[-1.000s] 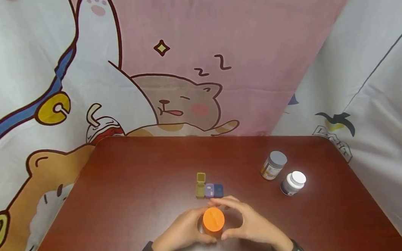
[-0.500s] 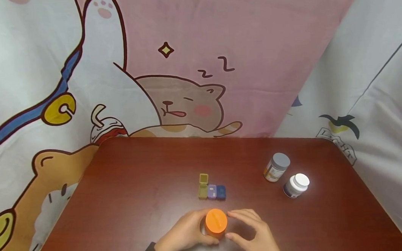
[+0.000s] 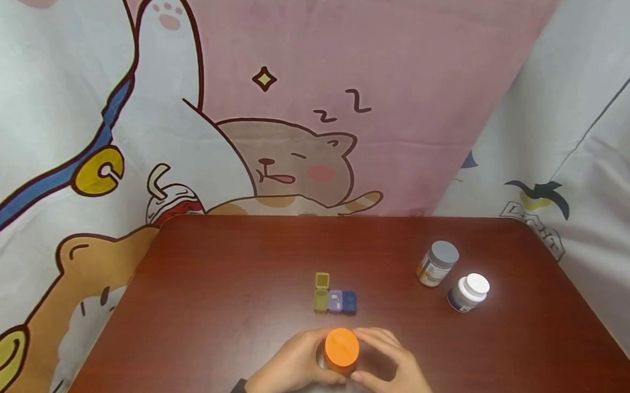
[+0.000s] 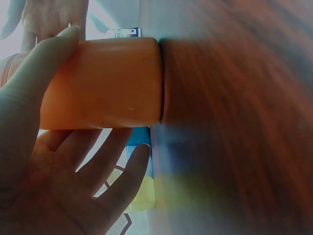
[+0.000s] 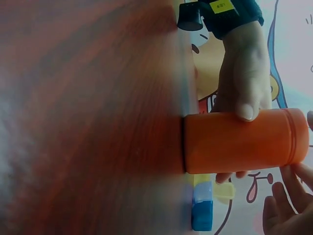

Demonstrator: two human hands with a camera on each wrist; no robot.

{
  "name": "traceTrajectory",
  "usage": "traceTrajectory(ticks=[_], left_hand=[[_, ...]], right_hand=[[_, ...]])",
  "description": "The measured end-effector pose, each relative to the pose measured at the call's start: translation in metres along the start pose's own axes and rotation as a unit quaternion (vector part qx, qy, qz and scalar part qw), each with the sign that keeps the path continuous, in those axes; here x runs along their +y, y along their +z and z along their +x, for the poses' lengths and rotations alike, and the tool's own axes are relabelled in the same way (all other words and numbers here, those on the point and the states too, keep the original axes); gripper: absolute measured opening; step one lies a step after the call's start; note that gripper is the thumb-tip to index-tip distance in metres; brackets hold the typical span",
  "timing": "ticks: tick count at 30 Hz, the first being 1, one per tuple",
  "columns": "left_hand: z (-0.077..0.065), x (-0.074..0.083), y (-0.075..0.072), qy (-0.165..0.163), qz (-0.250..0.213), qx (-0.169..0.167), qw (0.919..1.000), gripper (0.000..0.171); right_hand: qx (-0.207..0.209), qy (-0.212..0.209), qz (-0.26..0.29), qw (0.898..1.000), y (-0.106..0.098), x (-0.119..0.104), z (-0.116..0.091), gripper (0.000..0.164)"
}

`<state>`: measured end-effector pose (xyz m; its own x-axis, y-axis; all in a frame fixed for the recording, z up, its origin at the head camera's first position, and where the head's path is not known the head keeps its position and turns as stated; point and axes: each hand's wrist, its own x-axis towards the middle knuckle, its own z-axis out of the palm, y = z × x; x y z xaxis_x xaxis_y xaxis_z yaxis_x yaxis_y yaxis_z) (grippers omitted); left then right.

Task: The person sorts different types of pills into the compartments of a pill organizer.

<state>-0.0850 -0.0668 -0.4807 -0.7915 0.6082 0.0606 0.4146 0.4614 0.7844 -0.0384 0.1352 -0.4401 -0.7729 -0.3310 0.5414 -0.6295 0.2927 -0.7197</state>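
An orange bottle [image 5: 230, 142] stands upright on the table near its front side. My left hand [image 3: 297, 363] grips its body from the left, with the thumb on the near side and the fingers behind. At the orange cap [image 3: 341, 346], my right hand [image 3: 399, 367] holds the rim between its thumb and fingers from the right. Just beyond the bottle lies a small pill organizer [image 3: 335, 301] with yellow, purple and blue compartments. Its yellow lid [image 3: 322, 280] is flipped up, while the purple and blue lids are down.
To the right on the brown table [image 3: 217, 273] stand a bottle with a grey lid [image 3: 437, 263] and a white bottle [image 3: 468, 292], close together. A cloth with cartoon animals [image 3: 291, 156] hangs behind the table.
My right hand's fingers have drawn back from behind the cap and now sit at its right rim. My left hand keeps its grip. The head view has shifted slightly.
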Motion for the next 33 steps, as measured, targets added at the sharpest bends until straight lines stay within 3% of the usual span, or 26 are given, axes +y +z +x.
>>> traceTrajectory(ticks=[5, 9, 15, 20, 28, 33], left_hand=[[0.0, 0.0, -0.001, 0.005, 0.001, -0.002, 1.0, 0.06], [-0.001, 0.002, -0.001, -0.009, 0.031, -0.001, 0.9995, 0.061], [-0.002, 0.004, -0.002, -0.017, 0.058, 0.003, 0.9981, 0.047], [-0.001, 0.002, -0.002, 0.008, 0.049, 0.015, 0.9987, 0.046], [0.002, -0.003, 0.0, 0.036, 0.009, 0.02, 0.9991, 0.05], [0.002, -0.003, 0.002, 0.041, 0.008, 0.02, 0.9989, 0.048]], right_hand=[[-0.042, 0.048, 0.014, 0.998, 0.009, 0.01, 0.004, 0.063], [-0.061, 0.077, 0.019, 0.995, 0.021, 0.021, 0.004, 0.066], [-0.081, 0.122, 0.042, 0.988, 0.028, 0.021, 0.012, 0.063], [-0.078, 0.082, 0.05, 0.992, 0.016, 0.01, 0.023, 0.064], [-0.07, -0.012, -0.026, 0.997, 0.001, 0.009, 0.03, 0.063], [-0.083, -0.059, -0.003, 0.995, -0.002, 0.015, 0.031, 0.067]])
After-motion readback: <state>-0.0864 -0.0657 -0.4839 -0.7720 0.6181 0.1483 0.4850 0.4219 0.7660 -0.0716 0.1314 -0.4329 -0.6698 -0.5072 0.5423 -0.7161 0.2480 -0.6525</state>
